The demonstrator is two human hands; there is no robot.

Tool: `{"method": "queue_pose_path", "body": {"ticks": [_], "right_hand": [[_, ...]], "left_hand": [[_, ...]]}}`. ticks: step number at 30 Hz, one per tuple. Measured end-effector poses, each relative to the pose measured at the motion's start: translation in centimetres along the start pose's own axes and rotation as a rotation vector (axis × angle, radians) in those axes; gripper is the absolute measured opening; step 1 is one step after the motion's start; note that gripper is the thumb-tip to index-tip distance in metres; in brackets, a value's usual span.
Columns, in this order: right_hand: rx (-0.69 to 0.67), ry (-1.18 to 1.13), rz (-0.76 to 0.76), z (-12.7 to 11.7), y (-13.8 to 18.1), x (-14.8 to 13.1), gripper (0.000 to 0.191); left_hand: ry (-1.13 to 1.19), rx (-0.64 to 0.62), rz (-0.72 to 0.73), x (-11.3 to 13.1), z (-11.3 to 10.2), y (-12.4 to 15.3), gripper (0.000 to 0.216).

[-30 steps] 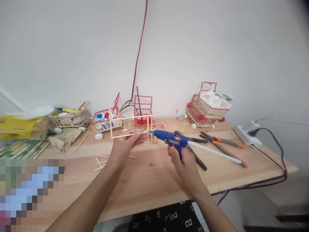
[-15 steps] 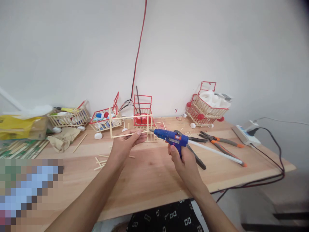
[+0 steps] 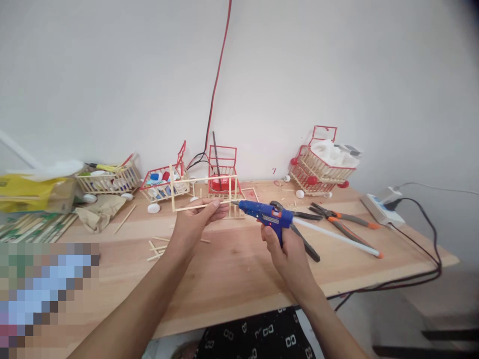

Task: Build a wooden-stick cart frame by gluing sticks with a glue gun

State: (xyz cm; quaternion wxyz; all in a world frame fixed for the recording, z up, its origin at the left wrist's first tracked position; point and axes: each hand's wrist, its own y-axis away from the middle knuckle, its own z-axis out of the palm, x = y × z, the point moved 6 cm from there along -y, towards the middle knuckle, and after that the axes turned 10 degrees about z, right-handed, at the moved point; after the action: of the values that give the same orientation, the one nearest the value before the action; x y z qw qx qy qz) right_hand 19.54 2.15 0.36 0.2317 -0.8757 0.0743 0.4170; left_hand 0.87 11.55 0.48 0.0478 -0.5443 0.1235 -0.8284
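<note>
Between thumb and fingers, my left hand (image 3: 198,219) pinches the lower bar of a rectangular wooden stick frame (image 3: 172,189), held above the table. My right hand (image 3: 286,249) is wrapped round the handle of a blue glue gun (image 3: 264,212), with a long white glue stick (image 3: 337,235) out of its back. The gun's nozzle points left and meets the frame's lower right corner, just beyond my left fingertips. Whether glue is coming out is too small to tell. Behind the frame stands a small red-edged stick cart (image 3: 222,162) holding something red.
More stick carts, a filled one (image 3: 164,184) and another (image 3: 322,167), stand along the wall. Pliers (image 3: 342,227) lie right, near a power strip (image 3: 381,209) with cables over the edge. Loose sticks (image 3: 157,249), crumpled brown paper (image 3: 99,212) and a yellow package (image 3: 33,194) are left.
The view has shifted slightly. My hands keep nearly the same pose, with the glue gun's nozzle still at the frame's corner.
</note>
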Motion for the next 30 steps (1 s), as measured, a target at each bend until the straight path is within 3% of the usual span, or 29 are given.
{"method": "queue_pose_path", "body": {"ticks": [19,30], "right_hand": [[0.024,0.020,0.000,-0.3,-0.1,-0.2,0.037],[0.043,0.036,-0.077,-0.1,-0.1,-1.3,0.033]], "left_hand": [[-0.011,-0.019,-0.006,0.0,0.1,0.1,0.025],[-0.046,-0.049,0.011,-0.4,-0.3,-0.2,0.025]]}}
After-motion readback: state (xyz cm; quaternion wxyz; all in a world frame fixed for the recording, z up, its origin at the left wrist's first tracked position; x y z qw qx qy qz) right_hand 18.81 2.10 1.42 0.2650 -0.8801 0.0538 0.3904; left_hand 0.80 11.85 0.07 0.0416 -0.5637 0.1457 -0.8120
